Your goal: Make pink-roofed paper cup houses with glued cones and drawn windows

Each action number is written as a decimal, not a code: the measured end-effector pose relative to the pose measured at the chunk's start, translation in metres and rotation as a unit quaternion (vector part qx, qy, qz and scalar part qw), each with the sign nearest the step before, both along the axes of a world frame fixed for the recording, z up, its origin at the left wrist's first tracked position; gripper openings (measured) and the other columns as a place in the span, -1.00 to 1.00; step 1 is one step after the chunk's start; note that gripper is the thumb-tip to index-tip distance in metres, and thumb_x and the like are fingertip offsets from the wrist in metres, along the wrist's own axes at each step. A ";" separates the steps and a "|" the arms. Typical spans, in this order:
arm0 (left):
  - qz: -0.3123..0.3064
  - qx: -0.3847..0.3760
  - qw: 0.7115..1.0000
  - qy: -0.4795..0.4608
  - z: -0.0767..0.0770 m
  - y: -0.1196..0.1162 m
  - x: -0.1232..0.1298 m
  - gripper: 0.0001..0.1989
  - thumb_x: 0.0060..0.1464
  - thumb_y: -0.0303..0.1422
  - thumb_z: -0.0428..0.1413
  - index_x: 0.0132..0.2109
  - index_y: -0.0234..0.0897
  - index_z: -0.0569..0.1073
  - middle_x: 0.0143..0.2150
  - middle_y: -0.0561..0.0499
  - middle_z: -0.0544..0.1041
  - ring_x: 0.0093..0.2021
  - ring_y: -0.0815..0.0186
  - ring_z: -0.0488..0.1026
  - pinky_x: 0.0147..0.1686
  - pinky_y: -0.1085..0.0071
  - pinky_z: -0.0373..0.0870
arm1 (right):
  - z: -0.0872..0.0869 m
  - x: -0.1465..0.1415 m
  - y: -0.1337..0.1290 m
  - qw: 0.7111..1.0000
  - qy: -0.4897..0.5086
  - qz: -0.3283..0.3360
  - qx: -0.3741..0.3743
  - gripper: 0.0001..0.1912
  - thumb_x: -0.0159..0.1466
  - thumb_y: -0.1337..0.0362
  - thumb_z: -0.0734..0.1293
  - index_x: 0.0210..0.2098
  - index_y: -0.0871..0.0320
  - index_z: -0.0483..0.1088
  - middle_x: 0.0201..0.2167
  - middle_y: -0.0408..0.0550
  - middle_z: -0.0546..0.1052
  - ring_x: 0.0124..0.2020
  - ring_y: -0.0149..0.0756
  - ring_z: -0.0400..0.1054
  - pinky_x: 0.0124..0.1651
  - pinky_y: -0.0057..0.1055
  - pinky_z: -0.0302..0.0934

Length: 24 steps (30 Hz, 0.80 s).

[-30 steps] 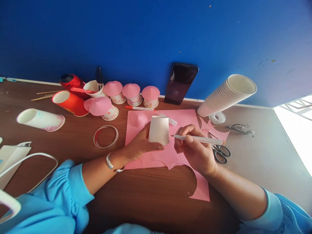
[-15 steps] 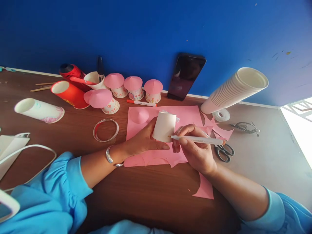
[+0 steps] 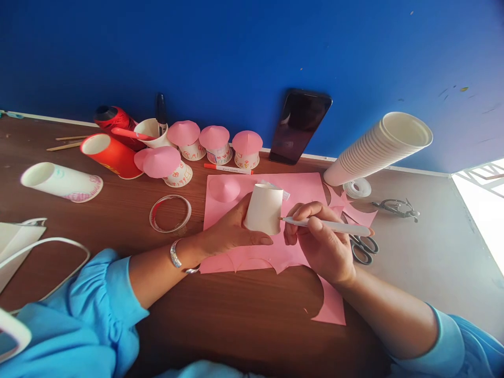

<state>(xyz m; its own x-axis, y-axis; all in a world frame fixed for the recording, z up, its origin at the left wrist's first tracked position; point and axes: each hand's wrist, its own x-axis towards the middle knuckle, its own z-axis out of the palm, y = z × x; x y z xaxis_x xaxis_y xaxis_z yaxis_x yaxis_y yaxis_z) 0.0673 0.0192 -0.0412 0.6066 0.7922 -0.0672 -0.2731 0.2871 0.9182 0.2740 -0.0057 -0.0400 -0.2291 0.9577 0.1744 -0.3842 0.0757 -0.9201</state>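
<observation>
My left hand (image 3: 240,228) is closed around a small white paper cup (image 3: 264,207), held upside down above the pink paper sheet (image 3: 299,186). No drawing shows on the side of the cup facing me. Between the fingers and thumb of my right hand (image 3: 323,241) is a white marker (image 3: 338,226), its orange-brown tip close to the cup's lower right edge; whether it touches I cannot tell. A loose pink paper cone (image 3: 224,188) lies on the sheet. Behind it stand several decorated cups with pink cone tops, one of them a cup with flower drawings (image 3: 179,175).
A tall stack of white cups (image 3: 370,149) leans at the right, near clear tape (image 3: 356,188), scissors (image 3: 362,249) and glasses (image 3: 397,208). A phone (image 3: 300,126) rests against the blue wall. Leftward are a tape ring (image 3: 170,213), red cup (image 3: 112,156) and white cup (image 3: 59,181).
My right hand has moved slightly right and the marker tip has drawn back a little from the cup's front. The cup has tilted slightly in my left hand.
</observation>
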 end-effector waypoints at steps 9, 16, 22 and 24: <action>0.008 0.005 1.000 0.002 -0.004 0.003 0.003 -0.31 -0.04 -0.36 0.46 0.22 -0.07 0.41 -0.16 0.02 0.52 -0.14 0.22 0.47 -0.15 0.31 0.42 | 0.001 0.003 -0.008 0.988 -0.121 -0.057 0.082 -0.96 0.39 0.33 0.40 -0.16 0.09 0.45 -0.36 -0.12 0.56 -0.39 -0.32 0.49 -0.33 -0.32 0.38; 0.006 -0.007 1.000 0.010 0.005 0.003 0.003 -0.28 -0.05 -0.37 0.47 0.24 -0.13 0.39 -0.12 0.00 0.49 -0.22 0.30 0.42 -0.26 0.39 0.41 | 0.016 0.001 -0.013 0.919 -0.270 -0.054 0.283 -0.72 0.26 0.50 0.39 -0.10 0.05 0.40 -0.39 -0.08 0.59 -0.34 -0.21 0.57 -0.42 -0.33 0.43; 0.004 -0.002 1.000 0.017 0.006 0.003 0.002 -0.29 -0.02 -0.38 0.46 0.25 -0.11 0.40 -0.16 -0.01 0.51 -0.22 0.26 0.45 -0.25 0.36 0.45 | 0.023 0.004 -0.014 0.895 -0.323 -0.096 0.292 -0.77 0.29 0.46 0.39 -0.15 0.01 0.40 -0.39 -0.09 0.59 -0.45 -0.26 0.52 -0.49 -0.34 0.38; 0.003 0.009 1.000 0.012 0.004 0.003 0.002 -0.31 -0.01 -0.38 0.45 0.24 -0.09 0.42 -0.20 0.01 0.52 -0.23 0.25 0.46 -0.23 0.34 0.45 | 0.023 0.004 -0.014 0.894 -0.326 -0.111 0.286 -0.79 0.31 0.45 0.40 -0.17 0.00 0.40 -0.42 -0.12 0.57 -0.48 -0.28 0.49 -0.49 -0.33 0.36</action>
